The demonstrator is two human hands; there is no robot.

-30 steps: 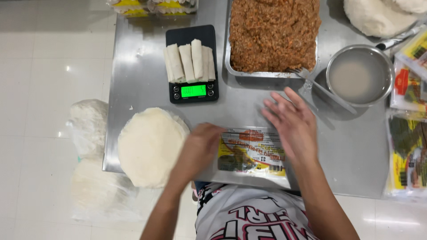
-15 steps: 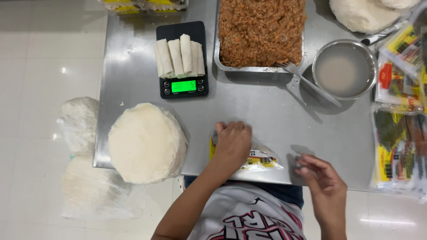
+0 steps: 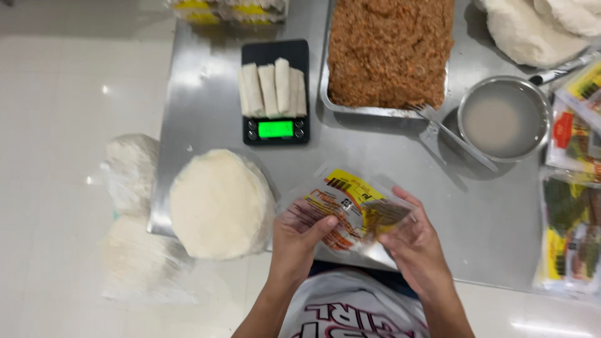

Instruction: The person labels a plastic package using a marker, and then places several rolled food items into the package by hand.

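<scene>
1. The person is standing at the near edge of a steel table (image 3: 375,156), holding a clear plastic bag (image 3: 344,209) with yellow, red and orange print up off the surface, just in front of their body.
2. The left hand (image 3: 299,241) is gripping the bag's left edge, fingers curled under and the thumb pressing on top of the film.
3. The right hand (image 3: 410,241) is pinching the bag's right edge, fingers partly curled, thumb lying over the plastic.
4. The bag is stretching between both hands, tilted, its far corner pointing toward the middle of the table. Whether anything is inside it, I cannot tell.
5. Just left of the left hand, a round stack of pale wrappers (image 3: 219,203) is sitting on the table's near left corner, overhanging the edge.
6. Farther back, a black digital scale (image 3: 275,128) is showing a lit green display and carrying several rolled white spring rolls (image 3: 272,87).
7. Beside the scale, a metal tray (image 3: 328,100) is holding brown minced filling (image 3: 391,50), with a fork (image 3: 457,138) leaning on its near right corner.
8. A metal bowl (image 3: 548,112) of cloudy liquid is sitting to the right of the tray.
9. More printed packets (image 3: 573,231) are lying along the right edge.
10. White bagged bundles (image 3: 128,175) are resting on the tiled floor at the left.
</scene>
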